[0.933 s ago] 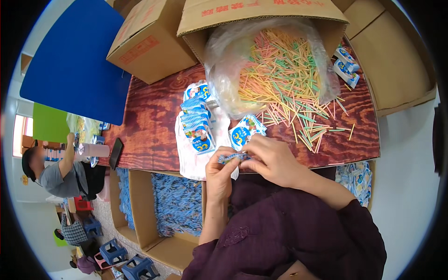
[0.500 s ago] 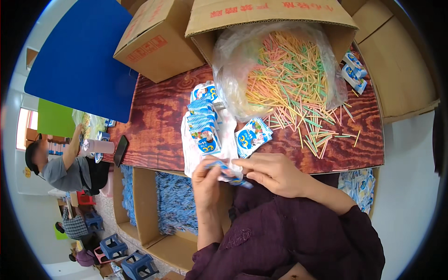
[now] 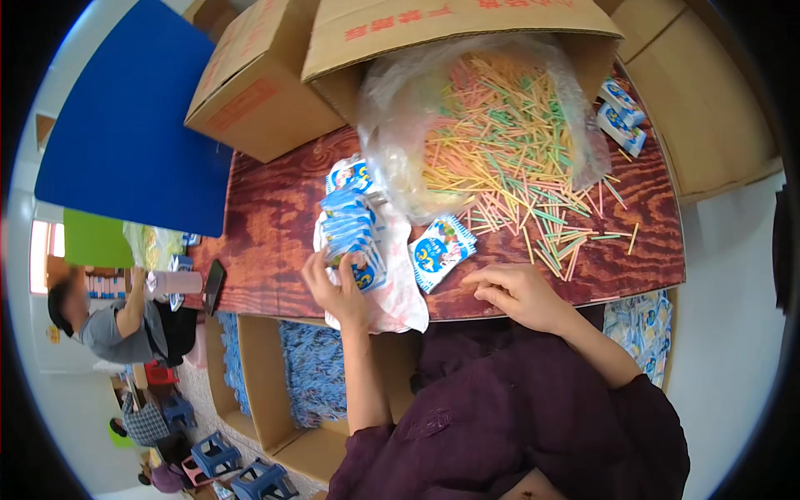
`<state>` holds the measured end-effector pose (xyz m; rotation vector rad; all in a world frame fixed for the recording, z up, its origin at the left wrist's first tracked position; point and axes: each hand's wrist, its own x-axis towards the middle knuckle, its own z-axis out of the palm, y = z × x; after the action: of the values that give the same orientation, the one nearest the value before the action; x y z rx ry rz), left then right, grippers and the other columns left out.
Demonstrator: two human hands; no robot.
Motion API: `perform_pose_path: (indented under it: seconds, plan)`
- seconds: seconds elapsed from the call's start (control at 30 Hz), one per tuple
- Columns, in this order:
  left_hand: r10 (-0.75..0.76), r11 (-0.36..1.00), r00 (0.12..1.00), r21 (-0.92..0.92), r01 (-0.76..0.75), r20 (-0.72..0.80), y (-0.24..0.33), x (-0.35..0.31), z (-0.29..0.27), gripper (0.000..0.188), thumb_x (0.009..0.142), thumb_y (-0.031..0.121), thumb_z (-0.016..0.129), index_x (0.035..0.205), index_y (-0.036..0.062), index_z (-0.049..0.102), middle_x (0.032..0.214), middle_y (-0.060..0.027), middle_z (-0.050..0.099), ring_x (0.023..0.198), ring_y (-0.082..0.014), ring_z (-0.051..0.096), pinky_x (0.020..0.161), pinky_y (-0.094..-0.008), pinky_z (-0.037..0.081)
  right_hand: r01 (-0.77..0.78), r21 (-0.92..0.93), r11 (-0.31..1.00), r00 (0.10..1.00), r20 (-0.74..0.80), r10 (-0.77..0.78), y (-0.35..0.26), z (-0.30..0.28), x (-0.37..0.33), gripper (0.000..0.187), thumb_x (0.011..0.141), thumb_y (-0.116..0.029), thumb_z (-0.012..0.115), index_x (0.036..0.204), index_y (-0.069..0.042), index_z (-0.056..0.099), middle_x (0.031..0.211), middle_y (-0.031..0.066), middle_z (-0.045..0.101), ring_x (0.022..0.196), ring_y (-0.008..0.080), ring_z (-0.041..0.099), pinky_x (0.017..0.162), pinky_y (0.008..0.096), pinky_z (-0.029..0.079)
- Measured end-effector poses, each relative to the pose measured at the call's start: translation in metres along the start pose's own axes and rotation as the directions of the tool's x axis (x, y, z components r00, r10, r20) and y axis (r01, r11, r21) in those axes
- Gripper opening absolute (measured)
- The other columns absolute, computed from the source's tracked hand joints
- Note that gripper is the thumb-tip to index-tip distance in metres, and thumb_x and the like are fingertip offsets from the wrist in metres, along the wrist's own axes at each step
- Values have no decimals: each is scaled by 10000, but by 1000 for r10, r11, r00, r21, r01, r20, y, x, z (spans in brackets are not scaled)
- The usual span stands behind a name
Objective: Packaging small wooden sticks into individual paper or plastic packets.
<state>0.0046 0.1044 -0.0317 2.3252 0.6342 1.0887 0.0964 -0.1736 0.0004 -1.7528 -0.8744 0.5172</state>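
Left hand (image 3: 340, 297) has moved to the stacked blue-and-white plastic packets (image 3: 348, 220), apparently adding one; its grip unclear; right hand (image 3: 525, 297) empty, fingers narrowly parted

I wear a loose, dark purple cloth top (image 3: 542, 417), softly creased across the front, with a small raised motif (image 3: 425, 423) in matching purple on my left side. My wide left sleeve (image 3: 367, 454) and right sleeve (image 3: 650, 421) leave the forearms bare. My left hand (image 3: 336, 287) and right hand (image 3: 523, 294) are bare too.
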Motion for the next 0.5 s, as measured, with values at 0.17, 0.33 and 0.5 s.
perform_pose_path:
  seconds: [0.17,0.33,0.5]
  plan:
    - [205,979,977,-3,-206,52,38,-27,10,331,785,33,697,1093,-32,594,1012,-161,572,968,-315,551,835,-399,436,-79,66,995,997,-15,81,7,-7,5,191,873,-110,603,1037,-20,640,936,130,687,856,285,660,737,362,498]
    - [304,952,847,-115,-282,437,86,-37,38,258,766,63,704,1013,24,643,910,-130,612,859,-311,564,754,-413,444,2,-4,1000,1000,-19,-2,11,-1,5,201,873,-133,604,1041,-29,642,919,142,675,837,286,657,724,364,495]
    - [270,963,868,-100,-252,417,77,-40,41,75,781,20,674,846,20,637,828,-107,610,777,-291,581,674,-366,455,-89,4,996,996,-15,89,18,-5,-2,206,866,-124,609,1047,-31,641,913,141,673,814,288,655,716,363,497]
